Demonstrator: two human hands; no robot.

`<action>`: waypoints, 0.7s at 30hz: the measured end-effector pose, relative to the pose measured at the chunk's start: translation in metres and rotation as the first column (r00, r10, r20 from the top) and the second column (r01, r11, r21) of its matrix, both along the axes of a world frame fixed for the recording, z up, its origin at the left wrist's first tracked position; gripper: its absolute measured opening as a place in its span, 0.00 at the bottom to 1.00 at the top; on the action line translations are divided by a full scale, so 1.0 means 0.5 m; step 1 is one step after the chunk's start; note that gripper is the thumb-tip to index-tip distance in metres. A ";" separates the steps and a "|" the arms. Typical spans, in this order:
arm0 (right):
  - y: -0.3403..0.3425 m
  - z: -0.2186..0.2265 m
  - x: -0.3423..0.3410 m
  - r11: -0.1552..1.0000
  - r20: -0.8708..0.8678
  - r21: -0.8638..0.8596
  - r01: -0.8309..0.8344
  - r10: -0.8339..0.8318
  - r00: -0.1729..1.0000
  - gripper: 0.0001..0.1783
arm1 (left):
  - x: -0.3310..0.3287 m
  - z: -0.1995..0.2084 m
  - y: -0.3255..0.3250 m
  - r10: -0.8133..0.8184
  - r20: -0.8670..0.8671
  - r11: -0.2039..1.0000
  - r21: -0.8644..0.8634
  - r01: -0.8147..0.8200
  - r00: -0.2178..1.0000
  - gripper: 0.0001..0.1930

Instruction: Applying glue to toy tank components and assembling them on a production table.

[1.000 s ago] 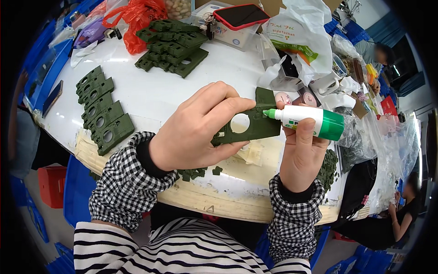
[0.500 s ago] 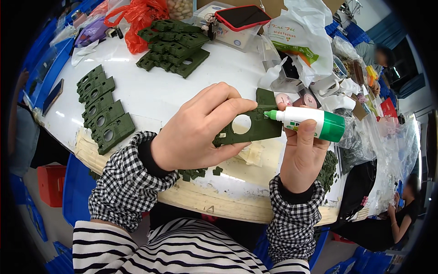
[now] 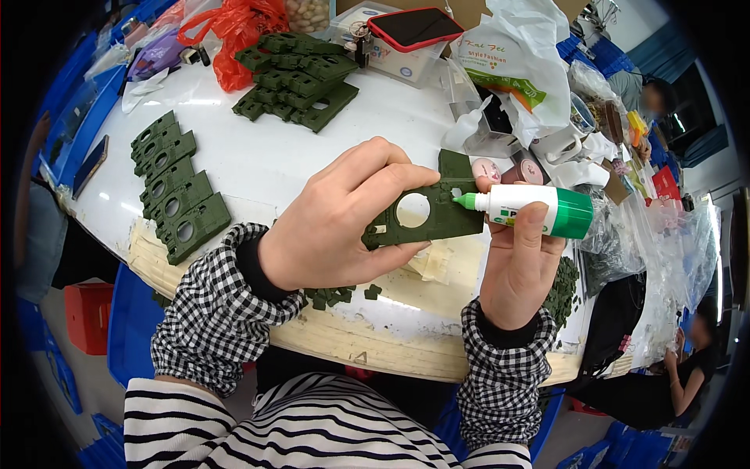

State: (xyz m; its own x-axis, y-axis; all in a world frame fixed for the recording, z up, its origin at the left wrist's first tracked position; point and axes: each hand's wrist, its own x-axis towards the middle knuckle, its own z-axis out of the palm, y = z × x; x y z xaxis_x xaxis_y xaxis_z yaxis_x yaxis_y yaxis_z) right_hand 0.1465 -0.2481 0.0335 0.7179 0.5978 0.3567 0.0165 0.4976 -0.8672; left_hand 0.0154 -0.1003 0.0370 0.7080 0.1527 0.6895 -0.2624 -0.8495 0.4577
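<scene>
My left hand grips a flat dark green plastic model part by its left side, fingers along the top and thumb below. The part has a large round hole and is held above the table. In my right hand is a white glue bottle with a green base, lying sideways between fingers and thumb. Its green nozzle tip points left, right at the part's surface, beside a small opening; whether it touches I cannot tell. My right fingertips are partly hidden behind the bottle and part.
Similar green parts lie in a row at left and in a stack at the back. Small green pieces are heaped at right, others near the front edge. A red-cased phone and a plastic bag stand behind.
The glue bottle's tip has shifted slightly right and down on the green part, uncovering a small opening. My left hand has hardly moved.
</scene>
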 end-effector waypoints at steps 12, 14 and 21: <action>0.002 -0.005 0.001 1.000 0.044 0.021 -0.013 0.012 0.999 0.22 | 0.000 0.000 0.001 0.001 0.005 1.000 0.000 -0.001 1.000 0.28; 0.003 -0.004 0.000 0.999 0.017 0.039 -0.009 0.009 1.000 0.23 | 0.000 -0.001 0.000 -0.002 0.003 1.000 -0.005 0.002 1.000 0.28; 0.002 -0.008 0.005 1.000 0.014 -0.026 -0.003 0.003 1.000 0.25 | 0.001 -0.001 0.001 0.002 0.004 1.000 -0.007 -0.001 1.000 0.27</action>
State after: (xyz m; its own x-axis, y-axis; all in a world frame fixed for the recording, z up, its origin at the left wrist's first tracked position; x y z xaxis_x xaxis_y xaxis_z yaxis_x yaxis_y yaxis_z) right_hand 0.1492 -0.2472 0.0295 0.7111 0.6090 0.3513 0.0278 0.4750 -0.8795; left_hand 0.0158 -0.0999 0.0365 0.7051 0.1585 0.6911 -0.2630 -0.8467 0.4625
